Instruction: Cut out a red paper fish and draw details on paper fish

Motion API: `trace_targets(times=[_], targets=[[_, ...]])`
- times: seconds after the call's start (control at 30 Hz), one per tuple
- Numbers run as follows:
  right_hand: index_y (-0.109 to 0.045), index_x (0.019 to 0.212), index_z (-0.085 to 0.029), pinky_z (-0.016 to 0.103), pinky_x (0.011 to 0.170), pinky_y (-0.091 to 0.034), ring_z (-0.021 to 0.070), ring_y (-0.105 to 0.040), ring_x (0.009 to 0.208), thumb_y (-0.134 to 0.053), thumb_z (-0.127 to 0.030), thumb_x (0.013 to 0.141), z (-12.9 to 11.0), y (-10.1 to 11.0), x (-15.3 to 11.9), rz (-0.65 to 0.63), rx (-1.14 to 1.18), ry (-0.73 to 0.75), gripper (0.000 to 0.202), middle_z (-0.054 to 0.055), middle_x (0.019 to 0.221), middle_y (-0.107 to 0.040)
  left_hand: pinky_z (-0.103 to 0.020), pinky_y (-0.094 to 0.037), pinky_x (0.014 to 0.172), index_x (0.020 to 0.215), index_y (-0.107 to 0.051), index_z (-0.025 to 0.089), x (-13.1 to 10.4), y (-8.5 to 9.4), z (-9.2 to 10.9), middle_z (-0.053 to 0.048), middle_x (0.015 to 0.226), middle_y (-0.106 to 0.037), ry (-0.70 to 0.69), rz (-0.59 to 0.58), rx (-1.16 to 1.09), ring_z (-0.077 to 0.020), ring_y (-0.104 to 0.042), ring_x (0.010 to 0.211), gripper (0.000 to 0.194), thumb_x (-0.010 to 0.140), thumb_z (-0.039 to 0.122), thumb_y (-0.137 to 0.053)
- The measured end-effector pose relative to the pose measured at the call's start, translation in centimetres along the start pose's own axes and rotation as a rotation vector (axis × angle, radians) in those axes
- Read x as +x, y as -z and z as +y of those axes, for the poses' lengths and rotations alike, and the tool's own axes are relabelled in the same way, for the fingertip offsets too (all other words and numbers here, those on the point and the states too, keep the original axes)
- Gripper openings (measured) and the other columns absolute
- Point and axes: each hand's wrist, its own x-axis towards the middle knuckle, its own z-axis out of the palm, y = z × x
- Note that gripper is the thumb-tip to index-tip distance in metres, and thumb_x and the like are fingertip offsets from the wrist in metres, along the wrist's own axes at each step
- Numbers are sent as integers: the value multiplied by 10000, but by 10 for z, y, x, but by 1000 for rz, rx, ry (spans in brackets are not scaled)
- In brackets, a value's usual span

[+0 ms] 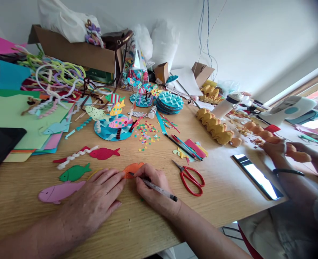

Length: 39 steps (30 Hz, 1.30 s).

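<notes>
My right hand (156, 189) grips a black-tipped pen (159, 189), its point on an orange paper fish (133, 168). Lying flat, fingers outstretched, my left hand (101, 196) touches the left end of that fish and partly covers a yellow paper piece (96, 173). To its left are a pink paper fish (59, 192) with an eye and a gill line drawn on, a green fish (74, 172) and a red fish (105, 153). Red-handled scissors (192, 180) rest to the right of my right hand.
Behind are a decorated blue fish stand (113, 133), scattered confetti (146, 133) and coloured pencils (187, 147). A phone (257, 176) lies at the right, near a co-worker's hands (277, 153) holding egg-carton pieces. Coloured paper sheets (10, 118) and a black tablet (2, 145) occupy the left.
</notes>
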Motion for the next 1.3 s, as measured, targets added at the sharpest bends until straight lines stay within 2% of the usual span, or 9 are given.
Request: trace_targets(times=[0.57,0.73,0.93,1.07,1.17,1.3], targets=[[-501,724,-209,193,487,-347,88,-435,478,-479,-120,705,-3,4,0,-19,-22,-5,94,-50,571,-516,-392,-448,942,1130,-642,160,-1,0,-2,-67,1173,-680,-18,-22,10,-239,-565,1088,323,931,184,-389],[-496,717,-212,198,495,-348,88,-423,469,-483,-118,697,-2,3,-1,-25,2,-30,97,-57,559,-502,-392,-439,928,1128,-639,147,-1,-2,-1,-73,1160,-679,-22,15,19,-243,-559,1081,320,935,179,-386],[-510,728,-201,192,473,-328,89,-420,492,-495,-170,749,-2,6,4,20,182,-186,41,-56,564,-486,-395,-423,941,1129,-644,131,-1,0,-1,-88,1148,-675,-14,12,6,-250,-553,1073,320,940,181,-391],[-513,713,-189,185,486,-348,89,-446,529,-518,-152,756,-7,12,15,-77,247,-236,57,-48,589,-515,-409,-433,951,1183,-633,157,-3,-1,1,-81,1178,-666,4,-27,-12,-252,-548,1088,344,944,198,-389],[-515,698,-188,177,467,-332,78,-438,505,-528,-129,732,-8,13,21,-102,222,-227,69,-57,588,-521,-415,-434,965,1181,-642,176,-3,-2,2,-76,1181,-667,51,-52,-14,-250,-548,1094,360,950,207,-368],[-524,703,-196,185,479,-324,78,-420,483,-514,-111,703,0,7,18,-34,84,-128,86,-68,554,-496,-392,-427,972,1189,-637,196,-3,-2,1,-63,1166,-673,39,-43,-34,-237,-559,1077,336,943,232,-411]])
